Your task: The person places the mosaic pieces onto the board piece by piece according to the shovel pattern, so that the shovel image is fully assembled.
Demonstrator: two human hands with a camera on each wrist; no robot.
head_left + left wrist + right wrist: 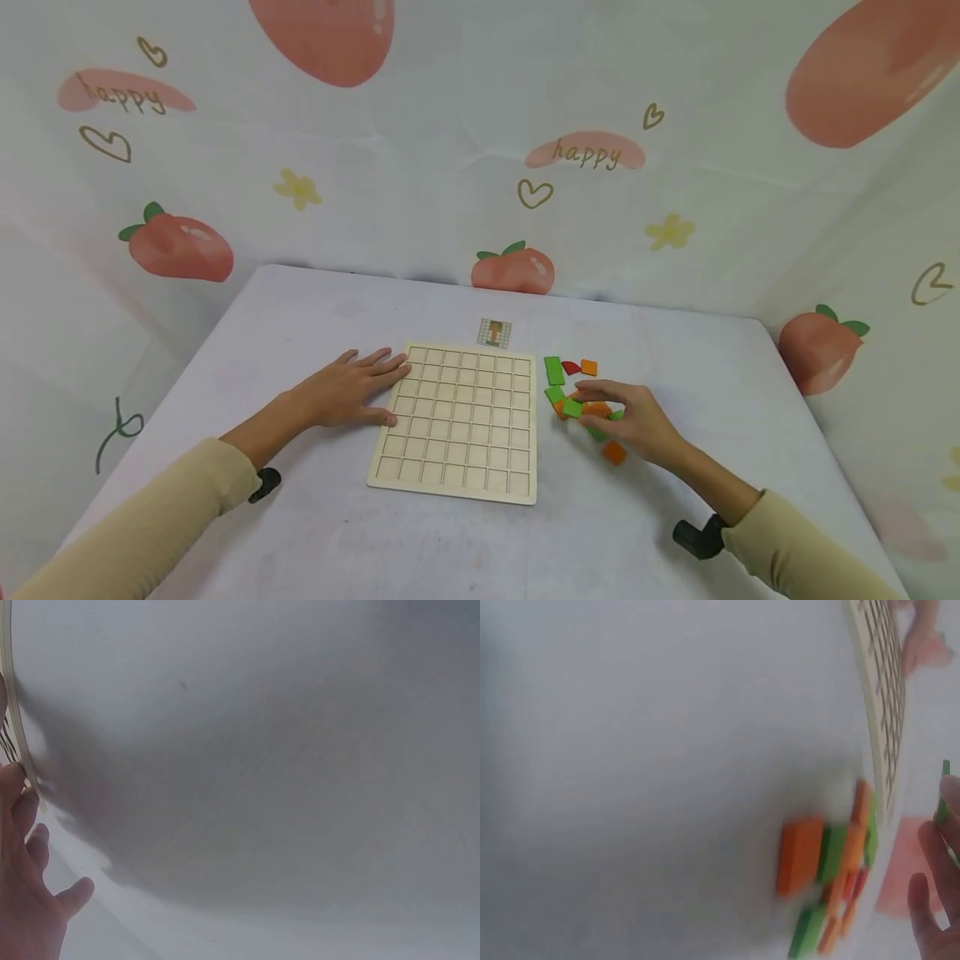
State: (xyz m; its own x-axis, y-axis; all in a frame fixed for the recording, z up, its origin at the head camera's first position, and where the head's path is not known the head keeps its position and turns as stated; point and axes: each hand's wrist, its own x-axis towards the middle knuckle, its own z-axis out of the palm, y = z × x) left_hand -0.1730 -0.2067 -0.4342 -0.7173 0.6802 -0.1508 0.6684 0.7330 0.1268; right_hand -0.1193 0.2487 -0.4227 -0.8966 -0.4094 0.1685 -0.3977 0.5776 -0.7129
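Note:
A pale wooden grid board lies on the white table, divided into rows of square cells. At its left edge my left hand rests with fingers spread and straight, fingertips and thumb on the rim. My right hand is to the right of the board, above a loose cluster of coloured pieces. Between thumb and fingers it pinches a small green square tile, which shows edge-on in the right wrist view. Under and around that hand lie orange tiles, green tiles and a red quarter-round piece.
Behind the board lies a small printed pattern card with a gridded picture. A white cloth with peach prints hangs behind the table. Dark wrist-worn devices sit at both sleeves.

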